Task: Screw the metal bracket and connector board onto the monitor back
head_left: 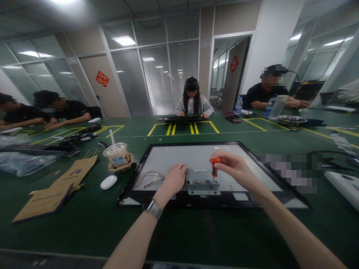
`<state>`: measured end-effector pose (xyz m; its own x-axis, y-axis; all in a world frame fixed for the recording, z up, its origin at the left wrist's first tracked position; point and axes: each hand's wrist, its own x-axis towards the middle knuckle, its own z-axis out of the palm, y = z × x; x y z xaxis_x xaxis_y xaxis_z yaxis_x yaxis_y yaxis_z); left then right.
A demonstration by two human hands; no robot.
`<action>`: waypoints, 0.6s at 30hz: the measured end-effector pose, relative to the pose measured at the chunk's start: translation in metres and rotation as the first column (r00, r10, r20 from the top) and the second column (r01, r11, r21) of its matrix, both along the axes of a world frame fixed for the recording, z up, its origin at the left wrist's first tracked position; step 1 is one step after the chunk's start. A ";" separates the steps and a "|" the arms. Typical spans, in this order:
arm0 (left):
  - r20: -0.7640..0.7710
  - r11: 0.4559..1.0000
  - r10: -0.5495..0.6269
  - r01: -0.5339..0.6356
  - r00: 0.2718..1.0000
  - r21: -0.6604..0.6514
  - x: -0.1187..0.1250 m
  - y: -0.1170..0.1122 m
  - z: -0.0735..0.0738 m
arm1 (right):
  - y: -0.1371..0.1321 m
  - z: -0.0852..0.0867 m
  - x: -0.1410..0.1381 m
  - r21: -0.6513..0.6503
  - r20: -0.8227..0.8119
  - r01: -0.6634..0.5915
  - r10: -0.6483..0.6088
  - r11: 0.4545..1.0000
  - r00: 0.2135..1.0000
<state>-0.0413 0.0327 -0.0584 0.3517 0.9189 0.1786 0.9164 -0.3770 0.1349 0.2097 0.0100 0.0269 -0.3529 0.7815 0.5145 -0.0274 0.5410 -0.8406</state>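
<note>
A flat display panel [151, 157] with a black frame lies back side up on the table before me. Near its front edge sits a metal bracket [204, 188] with video ports in it. My right hand [228, 163] is closed around the handle of an orange and black screwdriver [214, 170], which stands upright with its tip down at the bracket's right part. My left hand [177, 178] rests at the bracket's left side, fingers together against it; whether it grips the metal is hard to see. Thin coloured wires [150, 175] lie left of that hand.
Left of the panel are a lidded drink cup [115, 154] in a cardboard holder, a white oval case [109, 182] and a brown paper bag [60, 190]. A white device [343, 188] lies at the right. Several people sit around the green table [92, 228].
</note>
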 end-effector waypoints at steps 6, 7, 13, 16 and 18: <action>-0.019 1.000 -0.003 0.003 1.000 0.016 0.001 -0.001 0.001 | 0.008 -0.006 0.000 0.168 0.007 0.190 -0.194 0.967 0.981; -0.021 1.000 -0.004 0.004 1.000 0.013 0.001 -0.001 0.002 | 0.008 -0.007 0.001 0.177 0.016 0.206 -0.212 0.962 0.977; -0.012 1.000 0.004 -0.003 1.000 0.010 0.002 -0.003 0.004 | 0.007 -0.010 0.004 0.106 0.058 0.130 -0.136 0.986 0.989; -0.002 1.000 -0.004 0.004 1.000 0.014 0.001 -0.002 0.002 | 0.007 -0.009 0.002 0.215 0.063 0.186 -0.203 0.959 0.977; -0.001 1.000 -0.008 0.008 1.000 0.010 0.001 -0.002 0.001 | 0.006 -0.008 0.001 0.281 0.059 0.222 -0.248 0.934 0.967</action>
